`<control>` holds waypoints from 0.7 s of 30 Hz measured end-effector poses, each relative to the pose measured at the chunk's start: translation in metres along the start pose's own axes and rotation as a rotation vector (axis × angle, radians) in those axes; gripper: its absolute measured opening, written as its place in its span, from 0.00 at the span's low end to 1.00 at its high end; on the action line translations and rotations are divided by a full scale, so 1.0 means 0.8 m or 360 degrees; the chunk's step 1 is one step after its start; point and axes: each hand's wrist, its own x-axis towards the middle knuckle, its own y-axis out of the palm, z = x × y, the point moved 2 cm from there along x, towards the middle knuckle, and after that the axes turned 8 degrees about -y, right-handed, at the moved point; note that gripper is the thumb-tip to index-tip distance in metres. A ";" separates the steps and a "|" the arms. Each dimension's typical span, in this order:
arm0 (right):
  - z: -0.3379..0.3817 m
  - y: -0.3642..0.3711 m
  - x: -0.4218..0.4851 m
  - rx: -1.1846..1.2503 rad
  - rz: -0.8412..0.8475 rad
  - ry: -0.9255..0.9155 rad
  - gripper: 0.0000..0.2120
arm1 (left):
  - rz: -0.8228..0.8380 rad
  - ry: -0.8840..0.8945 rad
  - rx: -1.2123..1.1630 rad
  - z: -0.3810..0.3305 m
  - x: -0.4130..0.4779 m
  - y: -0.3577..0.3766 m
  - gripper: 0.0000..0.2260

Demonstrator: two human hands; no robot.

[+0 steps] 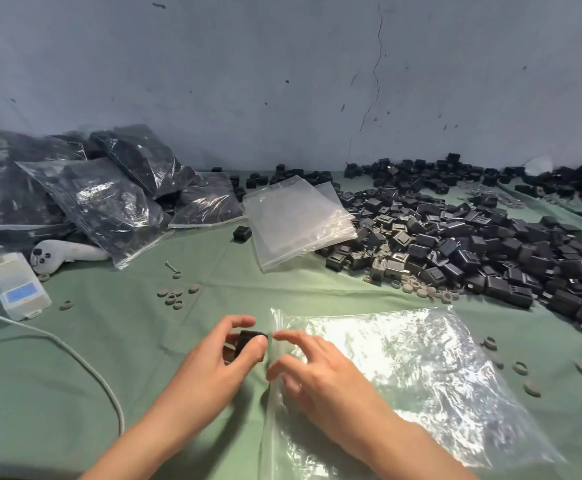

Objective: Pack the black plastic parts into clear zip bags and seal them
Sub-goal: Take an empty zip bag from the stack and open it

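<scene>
My left hand [218, 355] grips a black plastic part [248, 342] between thumb and fingers, right at the mouth of a clear zip bag [414, 375] lying flat on the green cloth. My right hand [312, 372] rests on the bag's open left edge, fingers spread and lightly bent on the plastic. A large heap of loose black parts [473, 244] covers the table to the right. A stack of empty clear zip bags [293, 220] leans on that heap. Several filled bags of black parts [85, 192] are piled at the back left.
A small white digital scale [17, 285] and a white cable [75, 351] lie at the left, with a white controller [64, 254] behind. Small grey rings [175, 296] are scattered on the cloth, more by the heap [424, 289]. One lone black part [242, 233] sits mid-table.
</scene>
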 end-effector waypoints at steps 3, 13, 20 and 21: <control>-0.002 0.000 -0.003 0.0226 -0.0117 0.0139 0.05 | 0.0278 -0.0100 -0.0763 -0.011 -0.008 0.020 0.13; -0.006 -0.014 -0.009 0.0226 -0.0316 0.0203 0.02 | 0.0246 -0.0325 -0.0876 -0.008 -0.007 0.029 0.22; 0.002 -0.031 -0.005 -0.0042 -0.0558 0.0095 0.01 | 0.0164 0.0423 0.0539 0.003 -0.018 0.033 0.13; 0.004 -0.032 -0.003 -0.0072 -0.0576 0.0049 0.02 | 0.0138 0.0541 0.0725 -0.002 -0.020 0.036 0.14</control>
